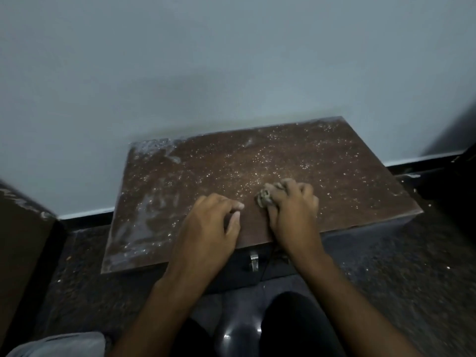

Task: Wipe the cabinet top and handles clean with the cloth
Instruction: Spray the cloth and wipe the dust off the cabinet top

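On the cabinet top (334, 161), head view: right hand (293, 210) bunched round a small wadded cloth (265, 197), fingers curled over it, pressing it to the wood near the front middle. Left hand (213, 222) rests beside it, holding nothing, fingers loosely bent, thumb near forefinger.

Top is brown, long axis left to right, back edge against the wall (231, 60). White specks lie thickest beyond and left of the cloth; pale smears run toward the far left corner. Dirt sits mostly away from the body and leftward, so the next stroke likely goes forward or left.

Left hand lies in the way of a leftward sweep. One metal handle (253, 260) shows on the front face below the hands, not yet touched. Dark floor (399, 266) around.
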`<state>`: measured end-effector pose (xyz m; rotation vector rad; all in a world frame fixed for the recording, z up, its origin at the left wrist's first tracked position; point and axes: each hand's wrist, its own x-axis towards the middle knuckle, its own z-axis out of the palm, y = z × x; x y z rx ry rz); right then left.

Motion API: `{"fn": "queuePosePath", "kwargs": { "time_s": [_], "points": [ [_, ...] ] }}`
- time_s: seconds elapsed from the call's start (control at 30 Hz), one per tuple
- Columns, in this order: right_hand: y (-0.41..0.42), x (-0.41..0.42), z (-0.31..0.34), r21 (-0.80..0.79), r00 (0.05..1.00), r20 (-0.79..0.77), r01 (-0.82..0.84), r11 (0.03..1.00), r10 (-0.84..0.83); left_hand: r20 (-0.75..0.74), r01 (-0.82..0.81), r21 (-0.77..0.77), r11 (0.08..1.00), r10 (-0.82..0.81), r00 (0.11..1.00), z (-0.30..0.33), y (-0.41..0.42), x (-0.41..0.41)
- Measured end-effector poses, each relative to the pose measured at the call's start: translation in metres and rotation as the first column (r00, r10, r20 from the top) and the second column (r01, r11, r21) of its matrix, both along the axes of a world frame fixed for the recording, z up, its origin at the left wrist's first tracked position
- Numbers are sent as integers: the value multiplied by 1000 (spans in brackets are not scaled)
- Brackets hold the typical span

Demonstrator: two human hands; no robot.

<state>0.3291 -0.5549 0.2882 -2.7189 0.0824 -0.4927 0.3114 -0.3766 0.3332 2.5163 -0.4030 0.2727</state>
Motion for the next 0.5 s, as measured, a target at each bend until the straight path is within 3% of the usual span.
{"fn": "queuePosePath", "kwargs": {
  "time_s": [0.1,0.2,0.27,0.43,0.5],
  "points": [
    [22,4,5,0,1000,-1,-1,1000,1,-6,-77,1,997,77,997,-1,13,-14],
    [52,-27,-4,-32,956,38,-290,956,291,21,-126,-24,992,127,992,-1,22,-20],
    [45,-30,-5,-35,921,50,-384,923,386,33,-135,-19,991,135,990,-2,27,-22],
    [36,-1,9,111,995,9,-103,988,102,24,-142,6,990,142,990,-6,33,-24],
    [52,-13,10,107,983,38,-182,978,178,22,-143,11,990,142,990,-8,32,-21]
  ]
}}
